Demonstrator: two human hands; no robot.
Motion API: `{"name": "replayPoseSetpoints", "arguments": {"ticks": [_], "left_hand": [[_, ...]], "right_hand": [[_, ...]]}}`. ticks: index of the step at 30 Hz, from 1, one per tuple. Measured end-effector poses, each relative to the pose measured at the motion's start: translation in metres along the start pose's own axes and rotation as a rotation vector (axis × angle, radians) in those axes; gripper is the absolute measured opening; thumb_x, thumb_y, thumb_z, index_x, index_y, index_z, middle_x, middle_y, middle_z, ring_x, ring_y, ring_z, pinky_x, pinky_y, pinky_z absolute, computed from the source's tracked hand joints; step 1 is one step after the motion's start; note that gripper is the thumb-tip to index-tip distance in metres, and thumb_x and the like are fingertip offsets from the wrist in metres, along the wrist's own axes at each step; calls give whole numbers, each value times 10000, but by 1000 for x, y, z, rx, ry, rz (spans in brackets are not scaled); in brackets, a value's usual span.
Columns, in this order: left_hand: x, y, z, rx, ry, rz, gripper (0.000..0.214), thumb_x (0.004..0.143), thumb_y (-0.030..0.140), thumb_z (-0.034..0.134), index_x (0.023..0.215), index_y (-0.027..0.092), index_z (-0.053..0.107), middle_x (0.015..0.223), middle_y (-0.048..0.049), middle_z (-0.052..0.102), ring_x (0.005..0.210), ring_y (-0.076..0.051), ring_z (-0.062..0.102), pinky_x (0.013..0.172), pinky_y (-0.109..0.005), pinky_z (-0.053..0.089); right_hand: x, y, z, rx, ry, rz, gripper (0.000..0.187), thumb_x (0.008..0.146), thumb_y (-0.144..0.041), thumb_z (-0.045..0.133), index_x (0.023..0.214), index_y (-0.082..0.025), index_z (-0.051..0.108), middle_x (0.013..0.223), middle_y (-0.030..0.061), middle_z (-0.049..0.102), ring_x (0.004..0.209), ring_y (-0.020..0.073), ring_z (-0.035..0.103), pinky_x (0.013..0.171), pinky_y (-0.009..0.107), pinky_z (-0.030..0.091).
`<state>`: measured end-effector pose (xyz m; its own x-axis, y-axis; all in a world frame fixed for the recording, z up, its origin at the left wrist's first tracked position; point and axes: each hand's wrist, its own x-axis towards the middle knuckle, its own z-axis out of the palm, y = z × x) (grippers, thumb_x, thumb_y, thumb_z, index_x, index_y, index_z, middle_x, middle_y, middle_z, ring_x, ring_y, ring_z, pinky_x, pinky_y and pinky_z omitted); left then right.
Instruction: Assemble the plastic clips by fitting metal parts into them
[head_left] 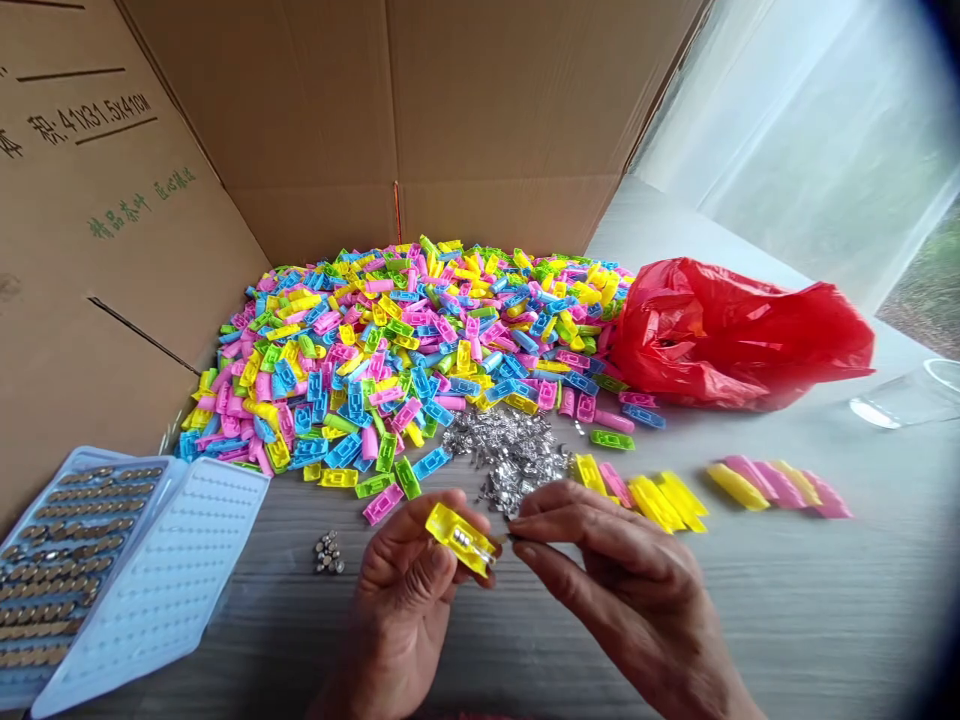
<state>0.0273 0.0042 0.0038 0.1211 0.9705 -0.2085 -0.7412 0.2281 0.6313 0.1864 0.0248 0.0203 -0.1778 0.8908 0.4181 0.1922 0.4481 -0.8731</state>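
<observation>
My left hand (409, 590) holds a yellow plastic casing (459, 540) between thumb and fingers, its hollow side facing up. Small silver button cells (463, 538) sit in a row inside it, with a bit of metal near its right end. Close to that end, my right hand (607, 570) pinches its thumb and forefinger together on something small and dark that I cannot make out. Behind the hands lies a heap of small silver metal clips (517, 450). A little cluster of button cells (328, 552) rests on the table left of my left hand.
A large pile of pink, blue, green and yellow casings (420, 340) spreads against a cardboard box wall (495, 100). Right of it stands a red plastic bag (750, 330). Yellow and pink pieces (780, 485) lie in rows at right. Pale blue trays (202, 540), one holding button cells, lie left.
</observation>
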Motion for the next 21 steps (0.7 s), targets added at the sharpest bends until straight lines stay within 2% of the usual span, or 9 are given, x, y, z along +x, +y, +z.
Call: {"name": "replayPoseSetpoints", "arguments": {"ticks": [4,11,21], "left_hand": [[1,-3,1,53,-32,21,197,746,240,750,942,230,759,855,-10,765,736,-143,679,653,-201,553],[-1,-6,-1,205,-22,35,199,740,226,754,933,274,769,890,-19,769,703,-143,675,693,-224,547],[-2,-4,-4,307,0,80,217,732,244,758,943,287,774,904,-38,773,738,-173,682,695,-248,568]], "right_hand": [[-3,-11,-1,-51,95,-1,127,762,-95,687,772,-221,692,718,14,662,669,142,639,565,206,528],[-8,-14,15,-79,79,-15,195,776,-45,645,867,-214,684,727,28,594,648,147,601,534,247,509],[-8,-10,18,-192,56,-55,178,784,-48,635,862,-207,655,728,20,575,643,133,589,536,235,492]]}}
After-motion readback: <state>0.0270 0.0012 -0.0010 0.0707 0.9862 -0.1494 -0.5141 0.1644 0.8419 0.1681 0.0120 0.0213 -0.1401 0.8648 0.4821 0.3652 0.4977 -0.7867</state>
